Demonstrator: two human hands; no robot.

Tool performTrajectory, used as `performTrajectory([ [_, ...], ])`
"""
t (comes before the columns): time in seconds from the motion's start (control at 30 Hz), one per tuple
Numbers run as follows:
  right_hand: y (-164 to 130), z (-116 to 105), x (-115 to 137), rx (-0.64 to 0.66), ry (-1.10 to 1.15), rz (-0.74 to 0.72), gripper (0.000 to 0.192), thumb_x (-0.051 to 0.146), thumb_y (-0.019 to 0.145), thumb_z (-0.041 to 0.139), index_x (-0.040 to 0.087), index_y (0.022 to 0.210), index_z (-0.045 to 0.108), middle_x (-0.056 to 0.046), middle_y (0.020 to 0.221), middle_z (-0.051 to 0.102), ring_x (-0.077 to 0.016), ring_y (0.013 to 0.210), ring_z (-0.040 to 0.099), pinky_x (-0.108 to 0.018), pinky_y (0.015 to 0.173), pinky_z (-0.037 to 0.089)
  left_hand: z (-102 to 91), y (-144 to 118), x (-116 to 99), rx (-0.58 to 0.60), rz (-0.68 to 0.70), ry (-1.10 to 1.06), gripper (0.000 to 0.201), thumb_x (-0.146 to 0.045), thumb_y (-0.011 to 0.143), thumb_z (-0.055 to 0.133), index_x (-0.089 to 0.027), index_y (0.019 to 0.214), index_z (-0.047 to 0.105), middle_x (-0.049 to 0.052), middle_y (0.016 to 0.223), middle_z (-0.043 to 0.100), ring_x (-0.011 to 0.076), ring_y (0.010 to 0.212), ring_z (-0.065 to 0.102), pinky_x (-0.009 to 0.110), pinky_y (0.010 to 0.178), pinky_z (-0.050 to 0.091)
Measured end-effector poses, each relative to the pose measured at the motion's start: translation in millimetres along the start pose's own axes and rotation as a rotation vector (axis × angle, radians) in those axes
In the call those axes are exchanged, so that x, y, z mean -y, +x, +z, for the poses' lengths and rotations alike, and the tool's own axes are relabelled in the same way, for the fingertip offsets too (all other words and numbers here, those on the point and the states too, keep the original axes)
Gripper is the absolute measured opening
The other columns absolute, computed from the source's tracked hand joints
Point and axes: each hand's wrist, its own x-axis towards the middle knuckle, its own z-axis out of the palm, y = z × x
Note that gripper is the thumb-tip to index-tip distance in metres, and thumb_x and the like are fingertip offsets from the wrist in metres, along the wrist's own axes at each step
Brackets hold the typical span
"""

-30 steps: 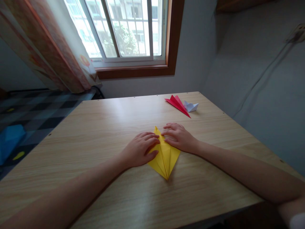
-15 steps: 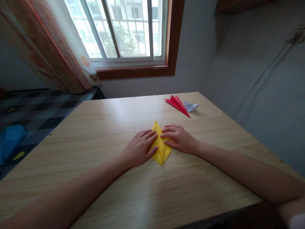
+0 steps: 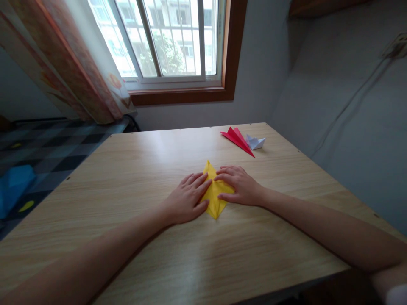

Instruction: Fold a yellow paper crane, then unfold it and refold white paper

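A folded yellow paper (image 3: 215, 197) lies flat on the wooden table (image 3: 127, 178), a narrow kite shape pointing away from me. My left hand (image 3: 187, 199) presses flat on its left half, fingers spread and touching the paper. Pressing on its right half is my right hand (image 3: 239, 186), fingertips meeting the left hand's near the centre crease. Both palms cover the paper's side edges.
A red folded paper plane (image 3: 238, 139) and a small white folded paper (image 3: 255, 142) lie at the table's far right. A wall runs along the table's right edge. A window and curtain are behind; a checked bed with a blue object is at left.
The yellow paper's near point has been folded in, leaving a shorter, narrower shape. Both hands have shifted slightly away from me and now press on the folded paper.
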Motion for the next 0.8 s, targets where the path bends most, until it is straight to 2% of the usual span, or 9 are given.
performTrajectory([
  [0.07, 0, 0, 0, -0.037, 0.017, -0.028, 0.036, 0.038, 0.082, 0.071, 0.020, 0.112, 0.064, -0.012, 0.126, 0.065, -0.0293, 0.125, 0.053, -0.048, 0.105, 0.039, 2.8, 0, 0, -0.015, -0.010, 0.004, 0.059, -0.045, 0.097, 0.044, -0.013, 0.146, 0.044, 0.016, 0.151, 0.044, 0.0311, 0.143, 0.034, 0.050, 0.119, 0.024],
  [0.13, 1, 0, 0, -0.065, 0.027, -0.083, 0.020, 0.031, 0.084, 0.068, 0.022, 0.101, 0.065, -0.009, 0.120, 0.068, -0.0273, 0.123, 0.055, -0.047, 0.106, 0.037, 6.1, 0, 0, -0.055, -0.020, 0.006, 0.057, -0.045, 0.097, 0.044, -0.013, 0.144, 0.046, 0.015, 0.151, 0.044, 0.0309, 0.143, 0.033, 0.050, 0.120, 0.023],
  [0.2, 2, -2, 0, -0.058, 0.037, -0.129, 0.007, 0.026, 0.087, 0.065, 0.023, 0.093, 0.065, -0.006, 0.111, 0.071, -0.0254, 0.119, 0.058, -0.047, 0.107, 0.035, 8.6, 0, -1, -0.106, -0.036, 0.001, 0.053, -0.042, 0.098, 0.044, -0.013, 0.142, 0.048, 0.014, 0.150, 0.046, 0.0301, 0.142, 0.035, 0.050, 0.120, 0.024],
  [0.27, 3, -3, 1, -0.030, 0.062, -0.141, 0.004, 0.025, 0.088, 0.064, 0.023, 0.090, 0.065, -0.004, 0.106, 0.073, -0.0237, 0.114, 0.061, -0.045, 0.106, 0.035, 9.6, 1, -1, -0.135, -0.047, -0.015, 0.049, -0.037, 0.098, 0.044, -0.012, 0.140, 0.051, 0.014, 0.147, 0.050, 0.0288, 0.139, 0.040, 0.048, 0.118, 0.028],
  [0.37, 3, -4, 1, 0.000, 0.084, -0.119, 0.007, 0.027, 0.087, 0.065, 0.023, 0.092, 0.065, -0.005, 0.105, 0.072, -0.0229, 0.107, 0.063, -0.043, 0.103, 0.037, 7.6, 2, -2, -0.125, -0.044, -0.039, 0.050, -0.038, 0.097, 0.046, -0.012, 0.139, 0.051, 0.014, 0.144, 0.053, 0.0278, 0.135, 0.044, 0.046, 0.116, 0.033],
  [0.63, 2, -6, 4, 0.047, 0.054, -0.095, 0.028, 0.044, 0.082, 0.069, 0.022, 0.099, 0.065, -0.009, 0.112, 0.069, -0.0266, 0.108, 0.060, -0.046, 0.101, 0.037, -4.1, 3, -6, -0.067, -0.063, -0.052, 0.070, -0.055, 0.087, 0.055, -0.012, 0.142, 0.048, 0.015, 0.144, 0.051, 0.0327, 0.135, 0.043, 0.051, 0.117, 0.027],
  [0.8, 2, -6, 5, 0.062, 0.043, -0.091, 0.030, 0.044, 0.082, 0.068, 0.021, 0.101, 0.065, -0.010, 0.113, 0.068, -0.0269, 0.109, 0.059, -0.047, 0.102, 0.036, -3.3, 2, -7, -0.087, -0.051, -0.047, 0.067, -0.059, 0.090, 0.050, -0.013, 0.140, 0.049, 0.015, 0.142, 0.053, 0.0324, 0.135, 0.043, 0.053, 0.117, 0.026],
])
